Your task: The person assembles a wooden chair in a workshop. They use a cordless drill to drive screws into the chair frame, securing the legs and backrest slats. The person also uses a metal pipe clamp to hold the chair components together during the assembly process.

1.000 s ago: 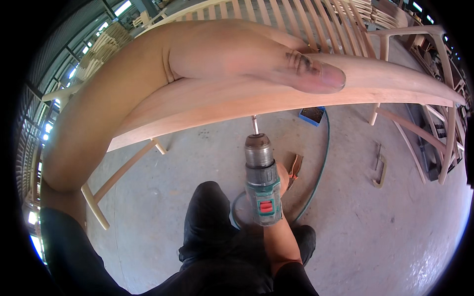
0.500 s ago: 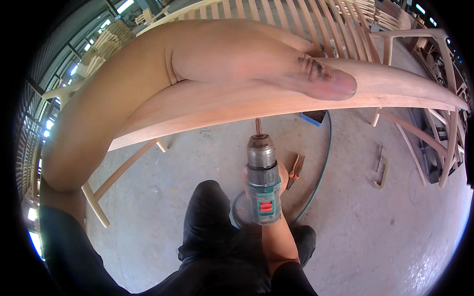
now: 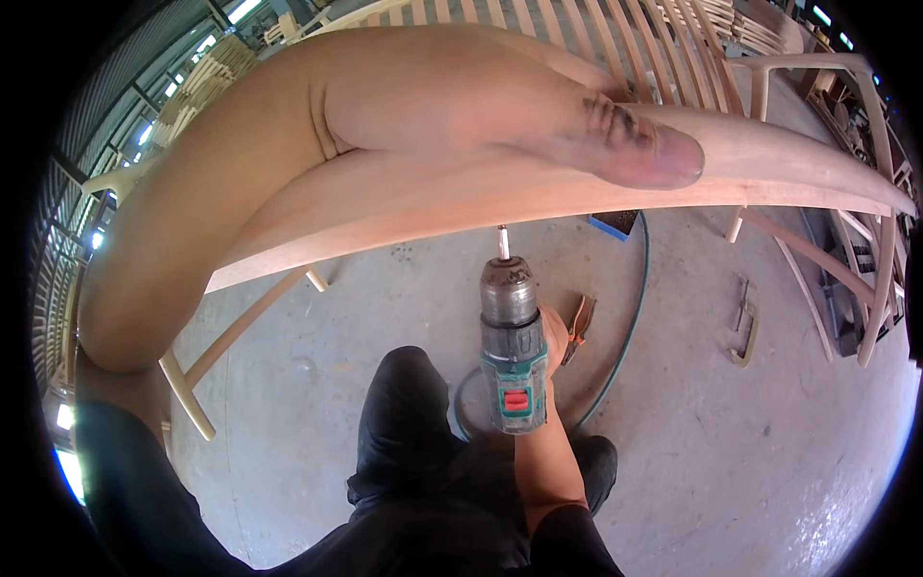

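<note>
Tilting the drill (image 3: 512,370) clamped in our right hand (image 3: 555,338) could snap the bit (image 3: 504,243); whether our left hand (image 3: 481,106) grips is unclear.

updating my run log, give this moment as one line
left hand: across wooden rail | right hand: gripping drill | bit: at rail's near edge

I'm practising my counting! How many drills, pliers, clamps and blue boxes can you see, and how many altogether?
Drill, held in the right hand: 1
Pliers, on the floor: 1 pair
Clamp, on the floor: 1
Blue box, partly hidden: 1
Total: 4
</note>
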`<state>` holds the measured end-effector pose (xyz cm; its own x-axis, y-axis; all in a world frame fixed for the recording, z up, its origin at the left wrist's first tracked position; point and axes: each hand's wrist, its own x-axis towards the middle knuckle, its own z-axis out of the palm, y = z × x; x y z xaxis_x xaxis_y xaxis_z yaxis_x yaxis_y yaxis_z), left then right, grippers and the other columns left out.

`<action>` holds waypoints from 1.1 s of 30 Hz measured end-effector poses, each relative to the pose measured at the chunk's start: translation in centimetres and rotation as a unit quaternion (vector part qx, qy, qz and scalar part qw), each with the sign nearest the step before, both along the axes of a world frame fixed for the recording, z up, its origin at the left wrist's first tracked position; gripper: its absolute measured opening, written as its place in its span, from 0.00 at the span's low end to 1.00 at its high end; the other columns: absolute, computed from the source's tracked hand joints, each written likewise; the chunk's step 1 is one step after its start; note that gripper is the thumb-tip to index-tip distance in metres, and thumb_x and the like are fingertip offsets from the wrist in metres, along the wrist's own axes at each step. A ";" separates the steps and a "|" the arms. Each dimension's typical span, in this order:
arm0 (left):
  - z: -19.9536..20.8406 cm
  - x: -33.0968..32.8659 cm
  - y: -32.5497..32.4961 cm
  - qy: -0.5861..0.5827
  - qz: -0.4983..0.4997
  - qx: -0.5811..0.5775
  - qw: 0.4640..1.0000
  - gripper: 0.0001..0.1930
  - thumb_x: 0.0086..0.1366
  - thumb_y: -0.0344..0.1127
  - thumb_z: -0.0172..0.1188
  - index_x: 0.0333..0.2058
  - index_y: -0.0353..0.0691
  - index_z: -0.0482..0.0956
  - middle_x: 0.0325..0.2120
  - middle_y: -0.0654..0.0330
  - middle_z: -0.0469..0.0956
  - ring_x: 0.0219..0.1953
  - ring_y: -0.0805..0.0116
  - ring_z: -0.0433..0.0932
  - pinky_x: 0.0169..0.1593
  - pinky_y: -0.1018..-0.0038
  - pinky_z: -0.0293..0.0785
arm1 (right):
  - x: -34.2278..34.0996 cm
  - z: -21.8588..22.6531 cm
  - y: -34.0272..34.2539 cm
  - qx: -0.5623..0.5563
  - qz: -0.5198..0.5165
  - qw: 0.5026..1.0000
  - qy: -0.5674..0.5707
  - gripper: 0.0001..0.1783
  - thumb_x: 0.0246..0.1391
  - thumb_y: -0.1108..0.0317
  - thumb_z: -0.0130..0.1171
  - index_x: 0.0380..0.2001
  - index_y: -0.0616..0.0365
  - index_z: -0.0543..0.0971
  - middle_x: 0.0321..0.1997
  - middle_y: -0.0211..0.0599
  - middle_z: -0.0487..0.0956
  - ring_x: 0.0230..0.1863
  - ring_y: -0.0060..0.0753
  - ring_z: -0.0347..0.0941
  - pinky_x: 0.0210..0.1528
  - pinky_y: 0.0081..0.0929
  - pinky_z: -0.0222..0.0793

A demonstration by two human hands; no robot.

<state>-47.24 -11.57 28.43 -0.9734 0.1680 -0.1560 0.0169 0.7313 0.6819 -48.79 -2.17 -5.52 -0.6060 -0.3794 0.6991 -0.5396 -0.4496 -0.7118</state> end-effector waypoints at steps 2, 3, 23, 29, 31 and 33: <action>0.0 -0.1 0.1 -0.005 -0.003 0.009 1.000 0.45 0.67 0.57 0.58 0.67 0.26 0.54 0.59 0.46 0.68 0.64 0.59 0.68 0.67 0.69 0.61 | 0.1 -0.3 -0.1 0.005 0.003 1.000 -0.001 0.11 0.43 0.74 0.62 0.33 0.66 0.79 0.29 0.45 0.80 0.29 0.45 0.78 0.32 0.32 0.73; 0.0 -0.1 0.2 -0.010 -0.003 0.013 1.000 0.45 0.67 0.57 0.58 0.67 0.26 0.54 0.59 0.47 0.68 0.63 0.59 0.68 0.67 0.69 0.61 | 0.1 -0.1 0.0 0.012 0.002 1.000 -0.005 0.11 0.42 0.74 0.62 0.33 0.66 0.79 0.29 0.45 0.80 0.29 0.45 0.78 0.32 0.32 0.73; 0.4 -2.2 2.1 -0.113 -0.013 0.166 0.980 0.48 0.67 0.57 0.59 0.68 0.27 0.45 0.53 0.56 0.68 0.60 0.65 0.67 0.65 0.70 0.63 | -0.6 2.0 0.2 -0.036 -0.083 0.992 0.090 0.15 0.37 0.76 0.63 0.34 0.64 0.80 0.26 0.42 0.79 0.27 0.40 0.78 0.30 0.27 0.73; 0.5 -1.2 1.9 -0.176 -0.006 0.241 0.954 0.49 0.67 0.57 0.59 0.68 0.28 0.42 0.51 0.58 0.68 0.59 0.66 0.67 0.64 0.71 0.63 | -2.0 2.2 1.1 -0.011 -0.129 0.985 0.115 0.14 0.38 0.77 0.62 0.34 0.63 0.81 0.26 0.38 0.79 0.27 0.38 0.78 0.30 0.27 0.74; 0.9 -0.8 1.9 -0.193 0.002 0.254 0.948 0.49 0.67 0.57 0.59 0.68 0.28 0.41 0.51 0.59 0.68 0.59 0.67 0.67 0.64 0.71 0.64 | -1.7 2.8 1.1 -0.012 -0.116 0.986 0.115 0.13 0.38 0.76 0.63 0.33 0.62 0.81 0.26 0.37 0.79 0.27 0.38 0.78 0.30 0.28 0.74; 1.3 -0.8 1.8 -0.204 0.008 0.265 0.942 0.50 0.67 0.57 0.59 0.68 0.28 0.40 0.50 0.60 0.68 0.58 0.67 0.66 0.64 0.71 0.64 | -1.5 2.8 1.1 -0.005 -0.107 0.988 0.114 0.13 0.38 0.76 0.63 0.33 0.62 0.81 0.26 0.37 0.79 0.27 0.38 0.78 0.30 0.29 0.74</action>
<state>-48.07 -9.79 29.77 -0.8532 0.3137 -0.4168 -0.3342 0.2847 0.8985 -50.33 -1.04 -2.72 -0.4974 -0.2531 0.8298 -0.7689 -0.3144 -0.5567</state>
